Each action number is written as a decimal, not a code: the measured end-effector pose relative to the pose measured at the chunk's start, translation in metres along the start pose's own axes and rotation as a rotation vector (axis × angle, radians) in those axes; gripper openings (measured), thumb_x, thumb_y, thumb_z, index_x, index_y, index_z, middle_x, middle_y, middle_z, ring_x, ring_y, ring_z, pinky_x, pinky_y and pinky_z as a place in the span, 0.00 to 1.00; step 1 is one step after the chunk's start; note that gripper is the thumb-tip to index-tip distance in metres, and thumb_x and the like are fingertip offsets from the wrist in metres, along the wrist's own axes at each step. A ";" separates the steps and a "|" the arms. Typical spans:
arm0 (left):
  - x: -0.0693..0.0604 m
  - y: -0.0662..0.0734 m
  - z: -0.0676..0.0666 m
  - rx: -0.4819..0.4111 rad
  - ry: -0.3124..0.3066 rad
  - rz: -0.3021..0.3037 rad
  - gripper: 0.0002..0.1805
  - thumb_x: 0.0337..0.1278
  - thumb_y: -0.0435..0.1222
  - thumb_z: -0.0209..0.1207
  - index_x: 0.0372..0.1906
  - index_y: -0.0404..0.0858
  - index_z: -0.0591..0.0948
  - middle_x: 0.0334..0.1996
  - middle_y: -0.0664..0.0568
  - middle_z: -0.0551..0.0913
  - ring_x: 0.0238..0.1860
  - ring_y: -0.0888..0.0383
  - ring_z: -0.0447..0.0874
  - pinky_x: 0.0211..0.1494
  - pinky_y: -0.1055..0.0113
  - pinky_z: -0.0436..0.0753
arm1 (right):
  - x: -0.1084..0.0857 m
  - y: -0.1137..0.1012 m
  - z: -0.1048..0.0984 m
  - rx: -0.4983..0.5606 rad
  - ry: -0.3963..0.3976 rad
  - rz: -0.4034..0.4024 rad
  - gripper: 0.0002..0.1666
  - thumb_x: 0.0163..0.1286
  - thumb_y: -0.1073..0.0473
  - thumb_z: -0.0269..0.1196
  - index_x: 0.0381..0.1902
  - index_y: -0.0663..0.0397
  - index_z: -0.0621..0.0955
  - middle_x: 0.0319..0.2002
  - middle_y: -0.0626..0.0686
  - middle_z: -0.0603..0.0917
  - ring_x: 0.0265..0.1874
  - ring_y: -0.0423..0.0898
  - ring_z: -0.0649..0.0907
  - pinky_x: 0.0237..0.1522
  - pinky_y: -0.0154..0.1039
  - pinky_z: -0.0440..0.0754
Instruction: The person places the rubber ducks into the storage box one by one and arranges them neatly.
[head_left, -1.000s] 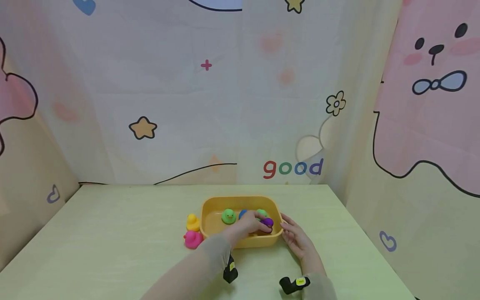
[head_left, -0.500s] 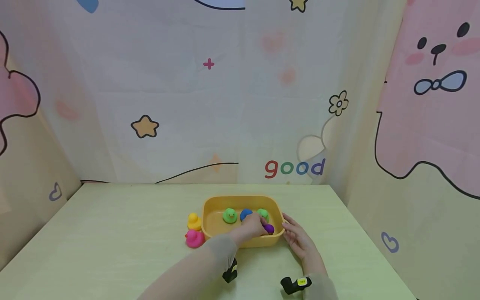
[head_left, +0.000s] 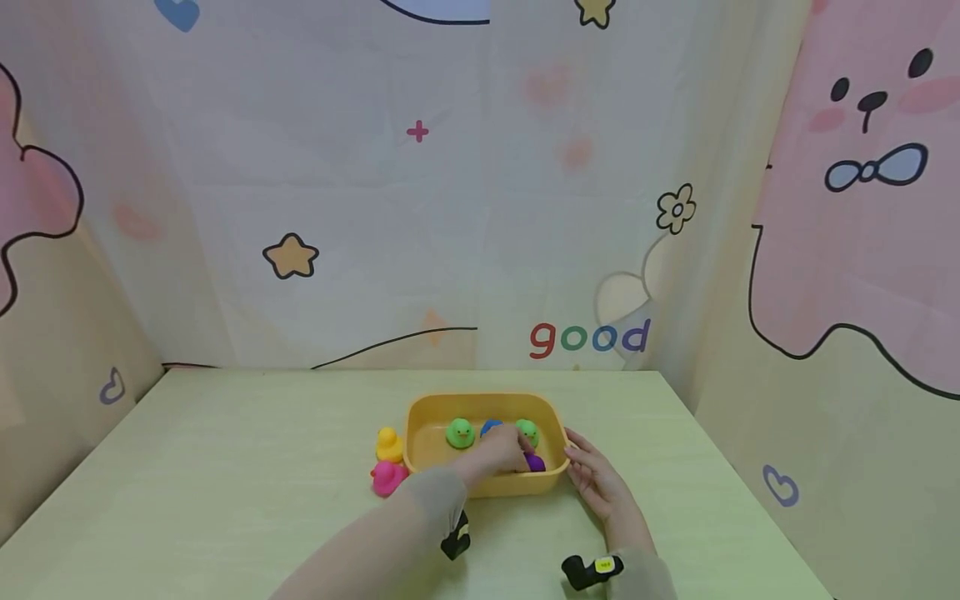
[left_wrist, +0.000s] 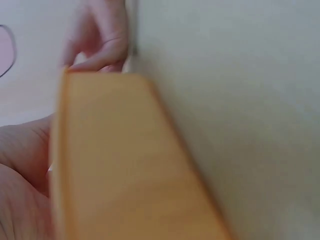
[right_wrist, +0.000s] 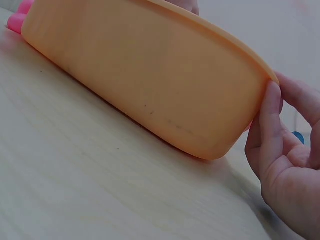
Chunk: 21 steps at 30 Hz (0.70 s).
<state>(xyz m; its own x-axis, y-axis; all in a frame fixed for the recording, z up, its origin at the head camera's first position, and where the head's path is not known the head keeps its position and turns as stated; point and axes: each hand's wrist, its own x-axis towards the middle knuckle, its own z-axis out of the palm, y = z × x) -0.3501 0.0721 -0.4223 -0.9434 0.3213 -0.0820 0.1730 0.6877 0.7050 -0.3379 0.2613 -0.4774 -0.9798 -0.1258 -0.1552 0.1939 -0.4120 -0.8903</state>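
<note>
A yellow-orange plastic basin (head_left: 442, 485) stands on the table. Inside it, my left hand (head_left: 497, 452) reaches down and holds a purple rubber duck (head_left: 536, 462), mostly covered by the fingers, near the front right. My right hand (head_left: 600, 483) rests its thumb and fingertips against the basin's right end at the rim; the right wrist view shows these fingers (right_wrist: 271, 107) on the outer corner. Also in the basin are a green duck (head_left: 460, 433) at the left, another green duck (head_left: 528, 431) at the back right and a blue toy (head_left: 491, 426), partly hidden behind my left hand.
Left of the basin, a yellow duck (head_left: 388, 445) and a pink duck (head_left: 389, 478) sit close together against its wall. The pale table (head_left: 247, 467) extends to both sides. A printed cloth backdrop (head_left: 360, 183) hangs behind it.
My left hand has lowered the purple duck toward the front right of the basin's floor. The right hand stays at the basin's right end.
</note>
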 end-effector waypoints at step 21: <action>-0.043 -0.074 -0.131 -0.168 -0.207 0.237 0.25 0.56 0.36 0.67 0.58 0.33 0.77 0.54 0.38 0.80 0.54 0.48 0.81 0.62 0.54 0.78 | 0.004 0.008 -0.004 -0.006 -0.021 -0.056 0.18 0.73 0.69 0.52 0.55 0.46 0.74 0.47 0.46 0.79 0.39 0.34 0.82 0.43 0.21 0.80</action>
<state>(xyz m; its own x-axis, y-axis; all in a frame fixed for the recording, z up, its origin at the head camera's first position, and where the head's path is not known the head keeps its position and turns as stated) -0.3589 -0.0778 -0.3787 -0.8024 0.5960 -0.0314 0.3147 0.4672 0.8263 -0.3403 0.2616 -0.4867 -0.9879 -0.1219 -0.0962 0.1386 -0.4136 -0.8998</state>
